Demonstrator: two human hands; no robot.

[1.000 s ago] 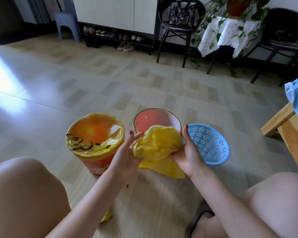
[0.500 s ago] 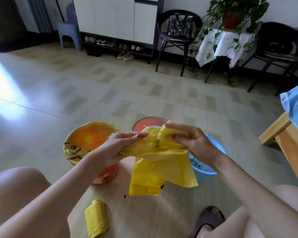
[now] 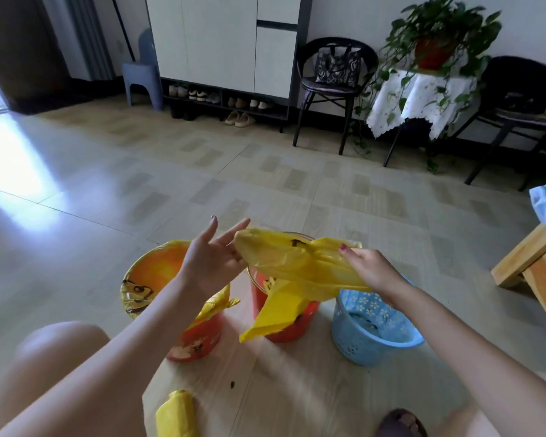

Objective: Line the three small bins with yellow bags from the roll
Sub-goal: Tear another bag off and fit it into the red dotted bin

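Three small bins stand in a row on the floor. The left orange bin point(image 3: 145, 288) has a yellow bag over its rim. The middle red bin point(image 3: 300, 323) is half hidden by a loose yellow bag point(image 3: 300, 263) stretched above it. The blue perforated bin point(image 3: 369, 329) stands on the right, unlined. My right hand point(image 3: 371, 268) pinches the bag's right edge. My left hand point(image 3: 213, 257) has its fingers spread, its fingertips touching the bag's left edge. The yellow bag roll point(image 3: 177, 416) lies on the floor near my left knee.
A wooden bench point(image 3: 536, 272) with blue cloth juts in at the right. My knees and a sandalled foot point(image 3: 401, 422) frame the near floor. Chairs, a plant table and a shoe cabinet line the far wall.
The bag has been pulled from a bunched wad into a wide sheet over the middle bin. My left hand has loosened its grip and spread its fingers. The camera has tilted up.
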